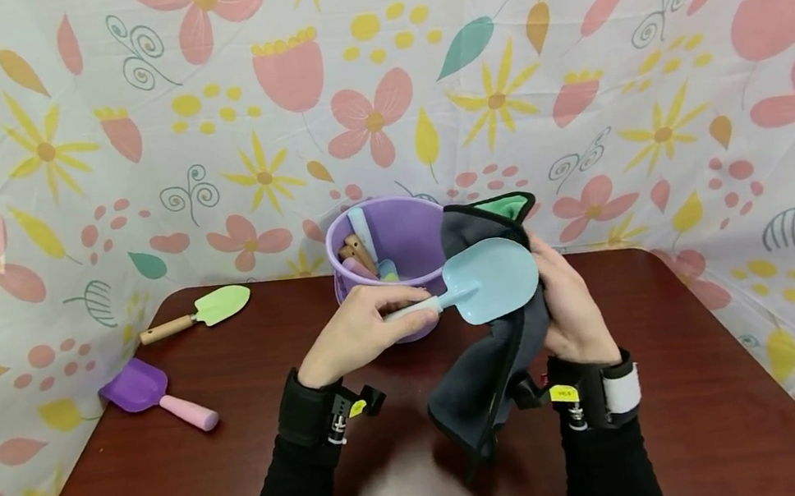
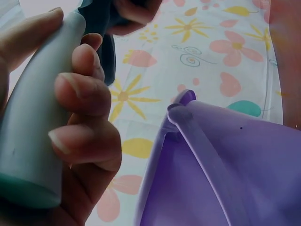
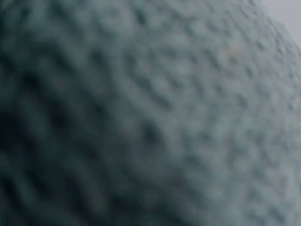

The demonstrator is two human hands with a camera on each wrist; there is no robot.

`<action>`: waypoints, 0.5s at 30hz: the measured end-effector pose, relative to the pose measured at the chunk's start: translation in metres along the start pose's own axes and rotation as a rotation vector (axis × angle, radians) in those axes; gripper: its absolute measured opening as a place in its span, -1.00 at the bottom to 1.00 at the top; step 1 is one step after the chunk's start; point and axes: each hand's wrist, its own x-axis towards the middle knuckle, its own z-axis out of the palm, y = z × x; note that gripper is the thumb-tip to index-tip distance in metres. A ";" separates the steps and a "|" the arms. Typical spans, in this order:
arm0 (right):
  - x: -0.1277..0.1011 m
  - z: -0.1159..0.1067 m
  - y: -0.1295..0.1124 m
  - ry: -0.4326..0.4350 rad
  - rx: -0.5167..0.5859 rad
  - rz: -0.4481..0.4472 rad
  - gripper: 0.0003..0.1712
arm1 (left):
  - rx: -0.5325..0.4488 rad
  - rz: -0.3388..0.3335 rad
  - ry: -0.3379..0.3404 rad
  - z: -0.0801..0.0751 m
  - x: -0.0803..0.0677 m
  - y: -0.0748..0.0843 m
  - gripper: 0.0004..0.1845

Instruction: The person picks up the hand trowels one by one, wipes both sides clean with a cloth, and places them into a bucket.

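My left hand [image 1: 356, 332] grips the white handle of a light blue toy shovel [image 1: 494, 277]. Its curled fingers and thumb wrap that handle [image 2: 35, 108] in the left wrist view. A dark grey cloth [image 1: 470, 388] with black edging and a green underside hangs from my right hand [image 1: 572, 305], which holds it behind the shovel's blade. Part of the right hand's fingers is hidden by the cloth and blade. The right wrist view is filled by blurred grey fabric [image 3: 164, 103].
Behind the hands stands a purple bucket [image 1: 410, 230] with several tool handles inside. A green trowel [image 1: 222, 304] with a wooden handle and a purple scoop [image 1: 137, 385] with a pink handle lie on the left of the brown table [image 1: 682, 378]. A floral sheet [image 1: 366, 53] surrounds the table.
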 end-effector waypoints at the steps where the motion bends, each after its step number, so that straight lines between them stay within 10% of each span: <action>1: -0.002 0.012 -0.004 -0.027 0.040 -0.017 -0.51 | -0.001 -0.007 -0.001 0.000 0.000 0.001 -0.83; 15: -0.014 -0.011 -0.018 -0.102 0.242 -0.147 -0.49 | 0.011 -0.027 -0.019 0.000 -0.002 0.005 -0.86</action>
